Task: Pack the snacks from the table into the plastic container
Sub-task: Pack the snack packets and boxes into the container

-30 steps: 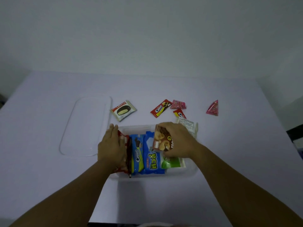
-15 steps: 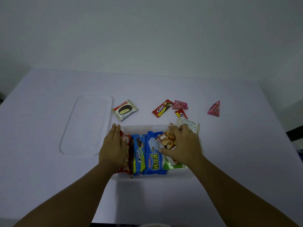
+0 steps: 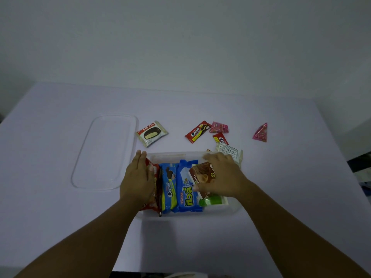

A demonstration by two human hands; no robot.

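A clear plastic container point(image 3: 172, 155) sits near me on the white table. Inside it stand a red packet point(image 3: 155, 199), a blue Cream-O packet point(image 3: 169, 189) and a blue wafer packet point(image 3: 187, 197), with a green packet point(image 3: 211, 201) at the right. My left hand point(image 3: 137, 177) lies flat on the red packet, fingers together. My right hand point(image 3: 222, 175) presses a brown biscuit packet point(image 3: 200, 175) down onto the container's right side. Loose on the table lie a Choco Pie point(image 3: 151, 133), a red Cream-O packet point(image 3: 197, 131), two pink packets point(image 3: 218, 127) point(image 3: 261, 133), a small red packet point(image 3: 220, 139) and a white packet point(image 3: 229, 151).
The container's clear lid point(image 3: 104, 151) lies flat to the left of the container. A dark object point(image 3: 361, 163) shows past the table's right edge. A plain wall rises behind the table's far edge.
My right hand has lowered the brown biscuit packet from above the container down into its right side. My left hand has stayed on the red packet.
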